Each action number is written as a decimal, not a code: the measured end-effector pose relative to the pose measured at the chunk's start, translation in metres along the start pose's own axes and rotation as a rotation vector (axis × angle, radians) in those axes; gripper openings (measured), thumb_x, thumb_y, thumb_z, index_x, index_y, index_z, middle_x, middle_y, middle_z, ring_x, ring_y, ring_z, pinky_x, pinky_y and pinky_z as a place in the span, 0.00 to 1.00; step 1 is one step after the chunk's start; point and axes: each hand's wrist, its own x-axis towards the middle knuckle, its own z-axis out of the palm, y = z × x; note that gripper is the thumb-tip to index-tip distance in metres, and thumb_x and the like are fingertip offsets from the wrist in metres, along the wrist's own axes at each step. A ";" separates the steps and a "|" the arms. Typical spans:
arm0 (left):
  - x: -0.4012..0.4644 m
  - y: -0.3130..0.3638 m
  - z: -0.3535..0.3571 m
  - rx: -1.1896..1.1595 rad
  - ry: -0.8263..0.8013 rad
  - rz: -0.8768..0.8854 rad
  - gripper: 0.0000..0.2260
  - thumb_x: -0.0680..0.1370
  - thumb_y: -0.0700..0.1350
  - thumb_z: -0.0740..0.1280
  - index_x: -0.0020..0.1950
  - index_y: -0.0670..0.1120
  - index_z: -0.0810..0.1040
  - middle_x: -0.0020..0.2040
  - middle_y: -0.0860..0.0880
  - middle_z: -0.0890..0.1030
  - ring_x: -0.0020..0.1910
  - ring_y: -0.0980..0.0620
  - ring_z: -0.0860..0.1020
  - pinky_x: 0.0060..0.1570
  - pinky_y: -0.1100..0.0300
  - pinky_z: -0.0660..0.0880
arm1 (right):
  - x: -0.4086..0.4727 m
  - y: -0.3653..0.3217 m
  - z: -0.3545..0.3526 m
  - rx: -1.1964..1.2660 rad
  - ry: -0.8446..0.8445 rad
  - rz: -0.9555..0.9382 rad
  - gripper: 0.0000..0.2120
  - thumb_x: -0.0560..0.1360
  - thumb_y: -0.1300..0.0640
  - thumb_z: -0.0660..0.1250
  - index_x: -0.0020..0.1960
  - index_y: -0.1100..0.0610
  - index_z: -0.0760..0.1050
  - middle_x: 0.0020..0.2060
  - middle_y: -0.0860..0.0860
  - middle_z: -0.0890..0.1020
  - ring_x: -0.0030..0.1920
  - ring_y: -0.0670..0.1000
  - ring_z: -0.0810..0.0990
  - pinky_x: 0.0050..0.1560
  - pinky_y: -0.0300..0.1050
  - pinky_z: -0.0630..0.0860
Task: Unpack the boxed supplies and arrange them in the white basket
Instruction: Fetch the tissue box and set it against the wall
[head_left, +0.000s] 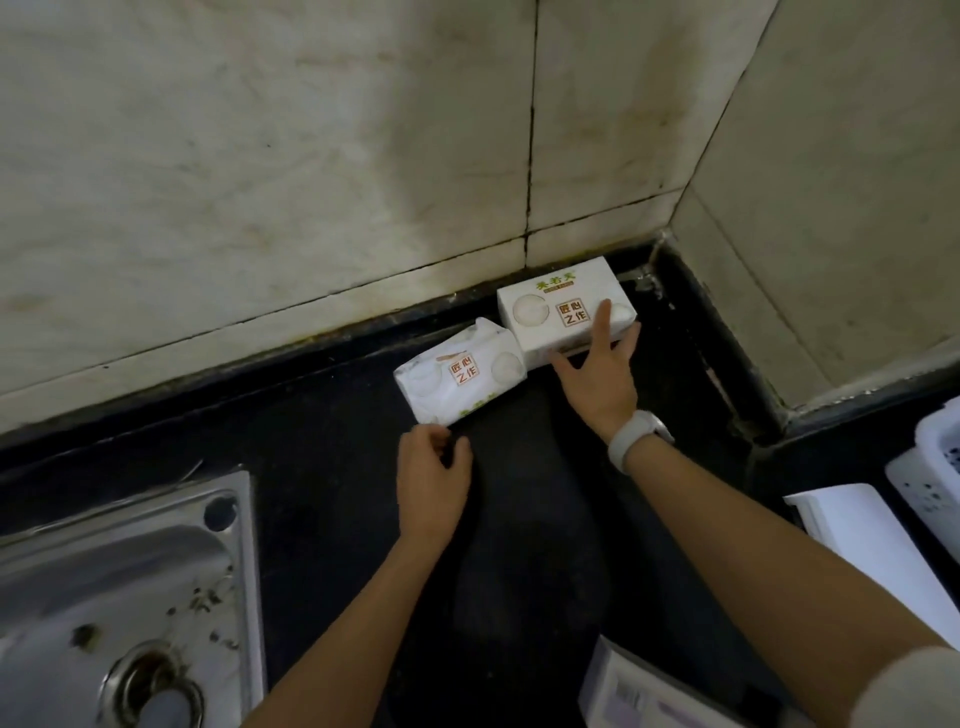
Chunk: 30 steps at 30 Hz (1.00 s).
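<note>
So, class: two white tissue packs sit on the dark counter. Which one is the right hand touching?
The right hand rests on the tissue pack nearer the corner, the squarer one against the wall. The crumpled tissue pack lies just beyond the left hand.

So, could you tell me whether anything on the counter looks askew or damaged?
The left tissue pack lies skewed, its far end crumpled, beside the neat tissue pack under the right hand. Specks of debris dot the steel sink.
</note>
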 end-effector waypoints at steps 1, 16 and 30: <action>0.005 0.001 -0.003 -0.067 0.055 -0.095 0.06 0.74 0.44 0.67 0.46 0.48 0.70 0.50 0.45 0.75 0.43 0.54 0.75 0.40 0.65 0.68 | -0.006 0.003 0.001 0.030 0.031 0.011 0.37 0.75 0.53 0.64 0.74 0.48 0.42 0.74 0.61 0.44 0.70 0.65 0.62 0.65 0.59 0.67; 0.023 0.014 -0.029 -0.226 0.164 -0.354 0.06 0.74 0.40 0.64 0.38 0.48 0.74 0.37 0.50 0.78 0.44 0.44 0.80 0.49 0.47 0.79 | -0.041 -0.016 0.024 0.282 -0.169 -0.113 0.12 0.75 0.54 0.64 0.53 0.61 0.72 0.54 0.60 0.75 0.48 0.50 0.74 0.50 0.41 0.70; 0.063 0.114 0.023 -0.616 0.119 -0.191 0.04 0.75 0.39 0.65 0.46 0.43 0.79 0.41 0.49 0.80 0.45 0.51 0.79 0.53 0.47 0.79 | 0.026 -0.016 -0.055 0.270 0.206 -0.250 0.06 0.76 0.58 0.61 0.47 0.62 0.70 0.47 0.53 0.70 0.44 0.50 0.71 0.46 0.37 0.66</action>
